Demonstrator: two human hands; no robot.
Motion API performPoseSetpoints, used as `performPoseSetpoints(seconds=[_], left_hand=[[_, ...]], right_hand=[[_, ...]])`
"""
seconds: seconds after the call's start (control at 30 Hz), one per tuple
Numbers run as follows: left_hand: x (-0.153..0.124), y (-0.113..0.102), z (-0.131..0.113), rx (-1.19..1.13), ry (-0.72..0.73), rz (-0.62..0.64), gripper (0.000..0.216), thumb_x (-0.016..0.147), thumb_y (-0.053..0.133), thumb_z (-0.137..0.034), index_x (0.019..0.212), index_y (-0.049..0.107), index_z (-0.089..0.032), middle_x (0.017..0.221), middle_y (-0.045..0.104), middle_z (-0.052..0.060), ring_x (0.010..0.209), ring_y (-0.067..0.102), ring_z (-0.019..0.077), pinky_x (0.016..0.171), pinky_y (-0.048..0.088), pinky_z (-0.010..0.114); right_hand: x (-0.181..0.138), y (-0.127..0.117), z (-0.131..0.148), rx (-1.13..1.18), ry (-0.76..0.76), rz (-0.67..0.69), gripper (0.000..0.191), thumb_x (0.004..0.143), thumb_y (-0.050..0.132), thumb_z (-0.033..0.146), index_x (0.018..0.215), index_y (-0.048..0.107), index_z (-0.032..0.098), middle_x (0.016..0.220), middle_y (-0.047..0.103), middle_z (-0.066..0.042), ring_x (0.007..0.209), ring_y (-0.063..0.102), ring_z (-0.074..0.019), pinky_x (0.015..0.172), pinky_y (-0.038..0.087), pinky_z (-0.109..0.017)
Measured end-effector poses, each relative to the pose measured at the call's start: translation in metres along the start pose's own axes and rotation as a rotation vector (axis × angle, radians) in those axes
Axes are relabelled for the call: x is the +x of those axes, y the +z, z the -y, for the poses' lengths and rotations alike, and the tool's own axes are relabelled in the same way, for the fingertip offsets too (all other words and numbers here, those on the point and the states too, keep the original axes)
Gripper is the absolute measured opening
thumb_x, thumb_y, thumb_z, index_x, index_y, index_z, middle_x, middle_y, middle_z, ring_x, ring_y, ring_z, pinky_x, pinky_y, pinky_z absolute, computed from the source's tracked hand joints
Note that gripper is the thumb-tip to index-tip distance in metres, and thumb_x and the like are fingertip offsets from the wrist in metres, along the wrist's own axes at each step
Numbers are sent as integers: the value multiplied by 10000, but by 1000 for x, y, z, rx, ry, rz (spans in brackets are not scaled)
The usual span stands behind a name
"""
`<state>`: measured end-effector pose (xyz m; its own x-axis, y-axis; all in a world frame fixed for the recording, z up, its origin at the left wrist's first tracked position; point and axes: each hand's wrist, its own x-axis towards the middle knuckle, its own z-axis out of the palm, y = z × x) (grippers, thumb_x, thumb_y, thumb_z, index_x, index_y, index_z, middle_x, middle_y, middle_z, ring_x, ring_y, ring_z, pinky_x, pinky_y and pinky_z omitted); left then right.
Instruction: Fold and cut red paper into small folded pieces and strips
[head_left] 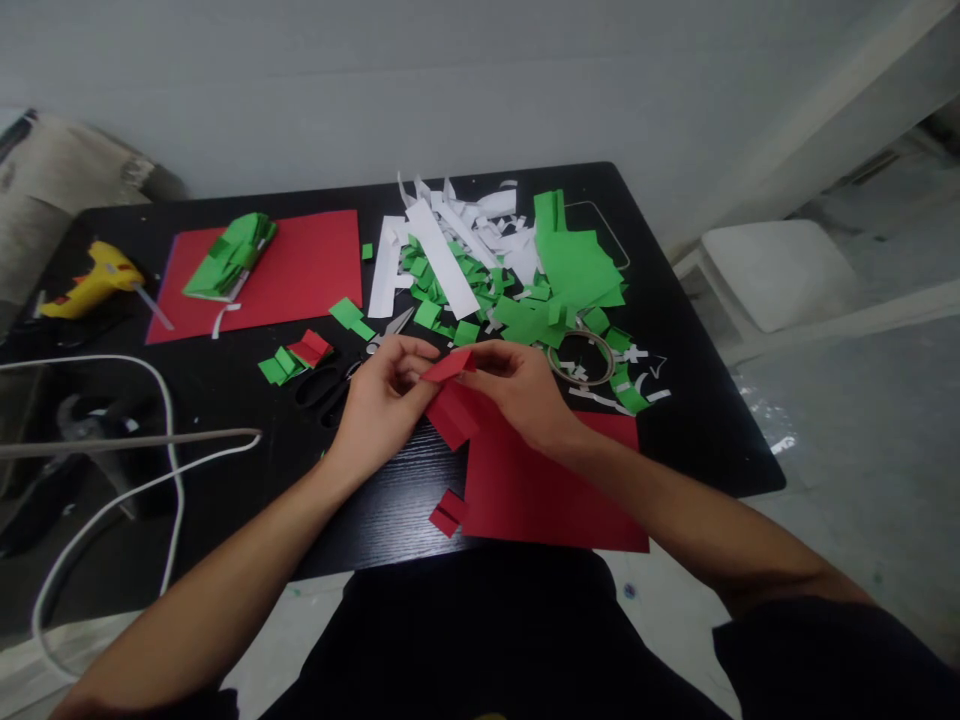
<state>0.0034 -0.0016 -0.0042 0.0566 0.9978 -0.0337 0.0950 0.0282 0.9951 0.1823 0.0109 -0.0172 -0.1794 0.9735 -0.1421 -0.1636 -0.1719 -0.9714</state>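
Note:
Both hands pinch one folded red paper strip [453, 412], raised over the black table in front of me. My left hand [386, 405] is closed on its left edge, and my right hand [525, 390] grips the upper right part. Below my right forearm lies a large red sheet [555, 490]. A small creased red piece [448, 512] rests at that sheet's left corner. Black-handled scissors [330, 390] lie beside my left hand, partly covered by it. Small green folded pieces [281, 366] and a red folded piece [310, 348] sit left of the scissors.
Green and white paper scraps [465, 270] heap at the back, with a tape ring [581, 358] to their right. A yellow glue gun [97, 282] and a green paper bundle [232, 255] on red paper [315, 265] are at left. A white cable [169, 400] loops nearby.

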Motion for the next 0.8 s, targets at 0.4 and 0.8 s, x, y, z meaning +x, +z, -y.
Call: performPoseSetpoints(seconds=[0.4, 0.8], left_hand=[[3, -1, 1, -77, -30, 40, 259, 773, 807, -242, 965, 640, -193, 745, 682, -18, 624, 618, 125, 579, 484, 230], [3, 0, -1, -19, 26, -16, 312, 792, 849, -418, 926, 712, -173, 832, 745, 25, 698, 666, 172, 653, 549, 284]], right_hand=[[-2, 2, 5, 80, 81, -21, 210, 685, 892, 276, 879, 822, 241, 903, 798, -4, 884, 724, -181, 904, 585, -361], [-2, 1, 5, 63, 77, 13, 236, 702, 878, 275, 933, 834, 253, 911, 809, -3, 862, 736, -179, 865, 599, -353]])
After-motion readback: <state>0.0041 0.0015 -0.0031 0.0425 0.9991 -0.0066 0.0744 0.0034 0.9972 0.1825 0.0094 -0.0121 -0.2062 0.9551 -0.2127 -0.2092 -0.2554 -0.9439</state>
